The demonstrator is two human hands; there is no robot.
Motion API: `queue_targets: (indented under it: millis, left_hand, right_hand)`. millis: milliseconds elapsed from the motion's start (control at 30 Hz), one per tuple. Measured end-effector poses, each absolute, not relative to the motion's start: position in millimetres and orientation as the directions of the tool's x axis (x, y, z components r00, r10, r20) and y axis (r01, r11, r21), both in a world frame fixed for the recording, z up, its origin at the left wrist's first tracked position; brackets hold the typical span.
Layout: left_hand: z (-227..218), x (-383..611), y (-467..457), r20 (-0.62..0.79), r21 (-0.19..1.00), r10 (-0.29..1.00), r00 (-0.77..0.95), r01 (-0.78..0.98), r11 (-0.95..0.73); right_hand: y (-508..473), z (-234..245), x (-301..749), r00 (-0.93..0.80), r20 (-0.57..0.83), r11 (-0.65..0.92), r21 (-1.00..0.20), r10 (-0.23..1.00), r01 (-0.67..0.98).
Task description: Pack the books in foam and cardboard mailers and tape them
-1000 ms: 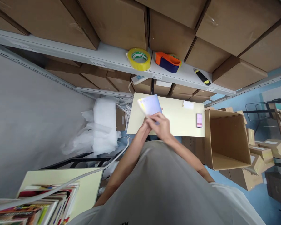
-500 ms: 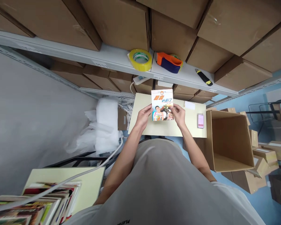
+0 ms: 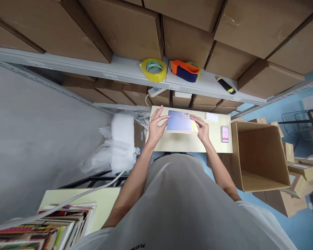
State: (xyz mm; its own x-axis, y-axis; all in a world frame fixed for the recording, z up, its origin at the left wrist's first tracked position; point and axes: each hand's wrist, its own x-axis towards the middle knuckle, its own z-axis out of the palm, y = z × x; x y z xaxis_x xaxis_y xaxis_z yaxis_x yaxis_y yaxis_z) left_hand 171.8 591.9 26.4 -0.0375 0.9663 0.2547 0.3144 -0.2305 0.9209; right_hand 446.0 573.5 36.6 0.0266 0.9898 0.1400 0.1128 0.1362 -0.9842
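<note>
A small paperback book point(image 3: 182, 122) is held above the pale table, its bluish-purple back cover facing up with a barcode at the far edge. At the book's left edge, my left hand point(image 3: 156, 127) pinches it with thumb and index finger while the other fingers stretch outward. My right hand point(image 3: 201, 128) grips the right edge, fingers over the cover; its thumb is mostly hidden. To the right on the table point(image 3: 216, 147) lie a phone point(image 3: 225, 134) with a pinkish screen and a white paper slip point(image 3: 212, 117).
An open cardboard box point(image 3: 263, 156) stands right of the table. The shelf ahead carries yellow tape point(image 3: 153, 70), an orange-and-blue tape dispenser point(image 3: 185, 71) and a utility knife point(image 3: 225, 85). White foam wrap point(image 3: 122, 142) is at left; stacked books point(image 3: 65, 225) and a cable point(image 3: 75, 198) are at lower left.
The book has been turned over, from its illustrated front cover to the bluish back cover. My left hand's fingers have spread and risen. The view has shifted slightly.
</note>
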Motion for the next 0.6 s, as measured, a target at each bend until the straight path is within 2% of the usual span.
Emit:
queue_targets:
  millis: [100, 200, 467, 600]
  left_hand:
    - [20, 171, 593, 0.227, 0.924, 0.972, -0.059, 0.328, -0.196]
    - [18, 171, 591, 0.173, 0.952, 0.983, -0.061, 0.265, -0.151]
    - [34, 170, 576, 0.126, 0.978, 0.991, 0.041, 0.163, -0.131]
    - [32, 177, 582, 0.039, 0.987, 0.998, -0.055, 0.159, -0.030]
  right_hand:
    - [573, 37, 448, 0.068, 0.119, 0.107, -0.982, 0.991, 0.155]
    - [572, 39, 448, 0.113, 0.098, 0.078, -0.983, 0.989, 0.165]
    - [568, 56, 452, 0.056, 0.019, 0.010, -0.987, 0.998, 0.159]
    - [573, 58, 446, 0.085, -0.086, -0.095, -0.990, 0.993, 0.108]
